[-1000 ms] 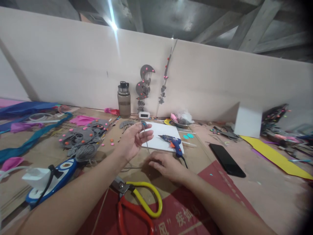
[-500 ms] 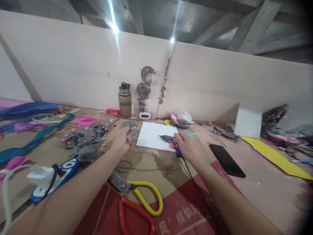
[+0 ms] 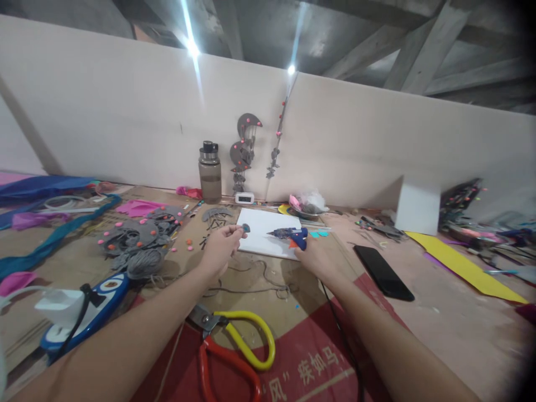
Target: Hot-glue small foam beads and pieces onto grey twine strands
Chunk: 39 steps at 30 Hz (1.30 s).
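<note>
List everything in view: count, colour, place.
Glue gun: 1, blue-orange, centre
Small piece: 1, grey-blue, centre
Flat board: 1, white, centre
Scissors: 1, red and yellow handles, front
Phone: 1, black, right
Bottle: 1, grey-brown, by wall
Small display: 1, white, beside bottle
Ornaments: 2, dotted grey, on wall
Dotted pieces: several, grey, left
Yarn ball: 1, grey, left
Power strip: 1, blue-white, left
Bowl: 1, grey, back
Sheet: 1, yellow, right
Upright panel: 1, white, right
Fabric strips: several, mostly blue, left
Scraps: many, mixed, scattered
Left hand: 1, bare, pinching small piece
Right hand: 1, bare, gripping glue gun
</note>
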Available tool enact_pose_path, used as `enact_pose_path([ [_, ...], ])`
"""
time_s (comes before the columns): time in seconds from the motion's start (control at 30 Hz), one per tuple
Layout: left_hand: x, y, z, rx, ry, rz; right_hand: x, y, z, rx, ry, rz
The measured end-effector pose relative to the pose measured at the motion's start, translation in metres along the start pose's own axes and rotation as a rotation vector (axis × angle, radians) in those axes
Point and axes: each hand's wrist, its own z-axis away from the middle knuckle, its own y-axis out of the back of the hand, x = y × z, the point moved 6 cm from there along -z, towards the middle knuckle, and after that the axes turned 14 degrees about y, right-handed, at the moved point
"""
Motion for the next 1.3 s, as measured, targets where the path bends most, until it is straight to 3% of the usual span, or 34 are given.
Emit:
enact_pose_path([
  [0.17, -0.002, 0.004, -0.002, 0.019, 0.034, 0.086, -0.03, 0.008, 0.005, 0.199, 0.118, -0.416],
  [0.27, -0.003, 0.006, -0.003, 0.042, 0.059, 0.094, -0.054, 0.001, 0.015, 0.181, 0.211, -0.712],
  [0.37, -0.004, 0.006, -0.002, 0.059, 0.064, 0.074, -0.073, -0.004, 0.024, 0.145, 0.336, -0.847],
  [0.57, -0.007, 0.007, -0.004, 0.079, 0.097, 0.113, -0.081, -0.008, 0.034, 0.057, 0.352, -0.664],
  [0.77, -0.006, 0.006, -0.002, 0.077, 0.086, 0.118, -0.088, 0.0, 0.037, 0.082, 0.425, -0.531],
  [1.3, -0.003, -0.001, 0.003, 0.048, 0.063, 0.075, -0.088, -0.003, 0.035, 0.073, 0.424, -0.453],
])
